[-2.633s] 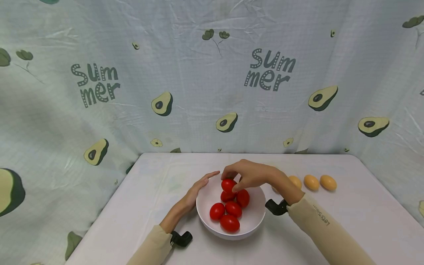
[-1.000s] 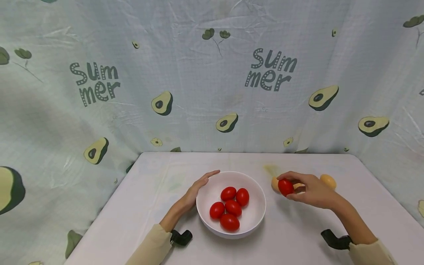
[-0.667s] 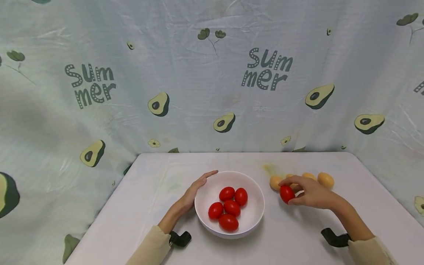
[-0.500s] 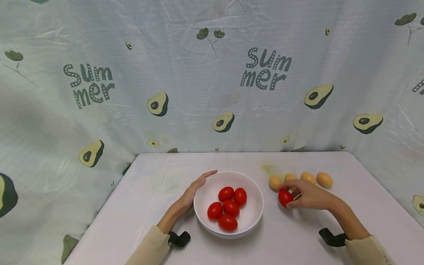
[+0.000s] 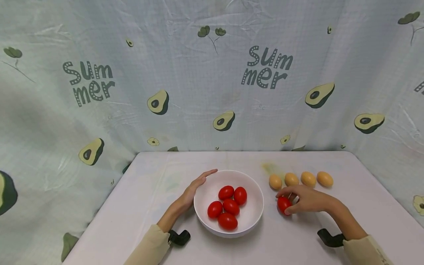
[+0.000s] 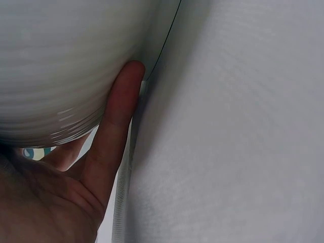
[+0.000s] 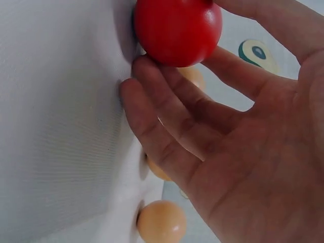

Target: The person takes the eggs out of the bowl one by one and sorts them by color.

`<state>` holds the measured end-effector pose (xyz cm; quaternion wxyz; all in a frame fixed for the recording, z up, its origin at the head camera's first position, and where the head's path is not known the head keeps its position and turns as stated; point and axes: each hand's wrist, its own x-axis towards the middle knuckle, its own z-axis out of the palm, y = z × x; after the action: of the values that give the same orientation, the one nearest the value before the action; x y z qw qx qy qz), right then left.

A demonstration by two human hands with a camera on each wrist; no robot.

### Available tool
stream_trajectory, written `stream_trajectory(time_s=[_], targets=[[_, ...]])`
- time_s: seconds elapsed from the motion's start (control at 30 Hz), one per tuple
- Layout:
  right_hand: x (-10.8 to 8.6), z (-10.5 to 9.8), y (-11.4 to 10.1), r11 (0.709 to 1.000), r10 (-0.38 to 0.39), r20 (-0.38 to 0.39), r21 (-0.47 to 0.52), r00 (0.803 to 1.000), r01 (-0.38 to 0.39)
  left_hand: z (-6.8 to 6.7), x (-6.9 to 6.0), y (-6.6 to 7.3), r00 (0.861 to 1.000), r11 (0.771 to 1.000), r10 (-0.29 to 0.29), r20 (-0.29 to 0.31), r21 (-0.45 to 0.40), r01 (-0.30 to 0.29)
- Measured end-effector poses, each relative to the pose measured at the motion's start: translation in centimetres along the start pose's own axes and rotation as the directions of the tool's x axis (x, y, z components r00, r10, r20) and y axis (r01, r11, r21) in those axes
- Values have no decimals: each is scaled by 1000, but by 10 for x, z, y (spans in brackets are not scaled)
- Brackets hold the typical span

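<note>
In the head view my left hand (image 5: 190,192) rests along the left side of a white bowl (image 5: 205,226). The left wrist view shows a straight finger (image 6: 120,104) against the bowl's outer wall. Several glossy red eggs (image 5: 227,222) lie inside the bowl. To the right of it, my right hand (image 5: 306,199) holds another red egg (image 5: 283,205) between thumb and fingers, low over the table. The right wrist view has this egg touching or very close to the tabletop; the contact itself is hard to tell.
A row of several tan-yellow eggs (image 5: 308,179) stands on the white table (image 5: 159,206) just behind my right hand. A faint yellowish mark (image 5: 269,168) shows on the cloth near them. A hanging curtain (image 5: 185,73) with avocado prints closes off the back.
My right hand has taken a red egg out of the bowl, carried it right, and lowered it in front of the tan-yellow eggs. The left hand stays on the bowl.
</note>
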<state>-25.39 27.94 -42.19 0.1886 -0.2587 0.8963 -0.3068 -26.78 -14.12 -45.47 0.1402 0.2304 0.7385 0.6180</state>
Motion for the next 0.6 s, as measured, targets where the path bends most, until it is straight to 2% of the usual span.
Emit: stream_trajectory(time_s=[0.6], targets=[[-1,-1,1,1000,16,49,26,999,-18,0,1,-2,1000,1000,-1,9,-25,1]])
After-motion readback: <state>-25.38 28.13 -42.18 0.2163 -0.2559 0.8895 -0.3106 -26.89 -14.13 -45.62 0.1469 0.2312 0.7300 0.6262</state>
